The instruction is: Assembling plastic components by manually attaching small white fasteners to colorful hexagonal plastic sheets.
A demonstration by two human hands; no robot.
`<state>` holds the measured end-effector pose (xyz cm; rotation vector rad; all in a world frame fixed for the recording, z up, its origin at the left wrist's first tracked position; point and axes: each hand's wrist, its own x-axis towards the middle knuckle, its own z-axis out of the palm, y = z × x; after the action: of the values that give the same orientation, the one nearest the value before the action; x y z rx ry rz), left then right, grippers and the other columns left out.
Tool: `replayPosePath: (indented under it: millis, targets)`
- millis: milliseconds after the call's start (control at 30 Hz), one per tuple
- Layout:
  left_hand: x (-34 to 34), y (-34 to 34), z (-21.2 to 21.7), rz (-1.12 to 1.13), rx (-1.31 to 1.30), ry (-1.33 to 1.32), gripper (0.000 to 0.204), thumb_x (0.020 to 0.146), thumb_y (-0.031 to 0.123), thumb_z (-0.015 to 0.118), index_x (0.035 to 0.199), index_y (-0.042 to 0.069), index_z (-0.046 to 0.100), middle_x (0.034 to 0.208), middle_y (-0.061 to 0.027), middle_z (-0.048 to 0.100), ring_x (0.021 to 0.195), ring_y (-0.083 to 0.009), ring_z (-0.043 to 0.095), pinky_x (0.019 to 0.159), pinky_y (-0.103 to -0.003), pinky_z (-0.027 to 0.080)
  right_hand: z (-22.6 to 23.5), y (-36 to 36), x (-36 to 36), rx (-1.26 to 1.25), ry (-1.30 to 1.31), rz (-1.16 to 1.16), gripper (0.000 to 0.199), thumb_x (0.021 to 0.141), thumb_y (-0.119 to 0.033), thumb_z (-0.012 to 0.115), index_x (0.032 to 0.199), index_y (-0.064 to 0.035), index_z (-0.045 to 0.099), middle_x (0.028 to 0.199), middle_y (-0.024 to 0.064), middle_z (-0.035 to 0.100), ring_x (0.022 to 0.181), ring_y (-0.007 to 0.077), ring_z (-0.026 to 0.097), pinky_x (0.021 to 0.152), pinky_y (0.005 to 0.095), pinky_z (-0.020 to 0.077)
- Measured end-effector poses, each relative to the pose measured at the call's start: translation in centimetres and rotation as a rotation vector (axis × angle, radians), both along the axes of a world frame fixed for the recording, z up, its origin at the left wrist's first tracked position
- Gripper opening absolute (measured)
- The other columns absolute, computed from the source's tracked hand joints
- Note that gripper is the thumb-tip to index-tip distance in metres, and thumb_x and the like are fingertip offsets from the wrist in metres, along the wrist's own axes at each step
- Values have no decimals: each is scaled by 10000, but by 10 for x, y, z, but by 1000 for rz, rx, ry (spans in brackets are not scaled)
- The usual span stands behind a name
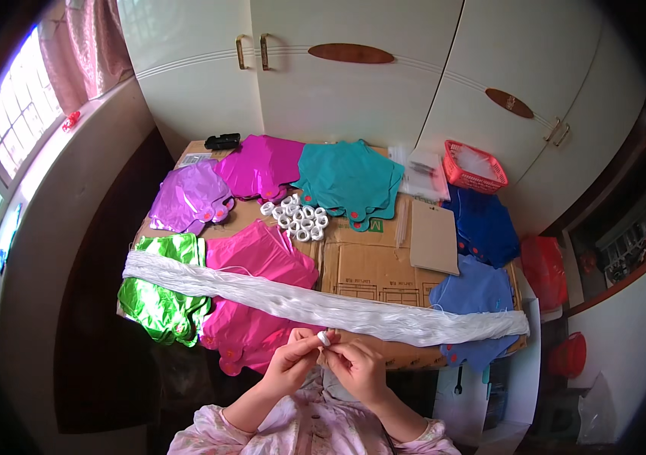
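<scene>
Near the front edge of the cardboard, my left hand (pixel 294 362) and my right hand (pixel 358 371) meet with their fingertips pinched on a small white coil of string (pixel 323 338). It looks wound around a finger of my left hand. Just beyond, a long white hank of string (pixel 285 300) stretches across the whole work surface, over flat foil balloons. A pink balloon stack (pixel 258 262) lies under it, close to my left hand. Past the pink stack sits a cluster of several finished-looking white coils (pixel 296 218), heaped together.
Around the cardboard (pixel 364 262) lie green (pixel 160 303), lilac (pixel 189 193), magenta (pixel 262 163), teal (pixel 349 178), dark blue (pixel 482 224) and light blue (pixel 474 288) foil stacks. A beige card (pixel 434 239) and red basket (pixel 474 167) are on the right. White cabinets (pixel 353 91) stand behind.
</scene>
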<state>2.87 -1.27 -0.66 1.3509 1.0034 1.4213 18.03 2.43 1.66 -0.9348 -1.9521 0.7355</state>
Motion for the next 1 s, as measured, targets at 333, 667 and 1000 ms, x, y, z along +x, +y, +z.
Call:
replayPosePath:
  millis: [333,667,1000]
  targets:
    - [-3,-2,7,-45,-81,238,136,794,30,646,928,3,645,829,-35,566,826,-147,484,731,-266,394,23,21,16,313,-149,101,190,689,-192,750,680,-96,586,628,15,541,585,202,547,537,316,441]
    - [-6,-6,-1,-362,-424,-421,208,924,178,522,954,2,629,844,-42,620,840,-137,551,793,-271,420,-8,52,21,-185,202,547,116,762,-131,702,782,-42,632,681,42,564,602,154,541,546,269,426]
    - [6,1,-11,-216,-235,-703,154,918,122,500,924,3,598,905,-82,561,870,-179,559,791,-315,435,-17,15,5,-95,280,157,124,750,-3,668,872,-22,653,695,49,604,619,125,571,539,245,439]
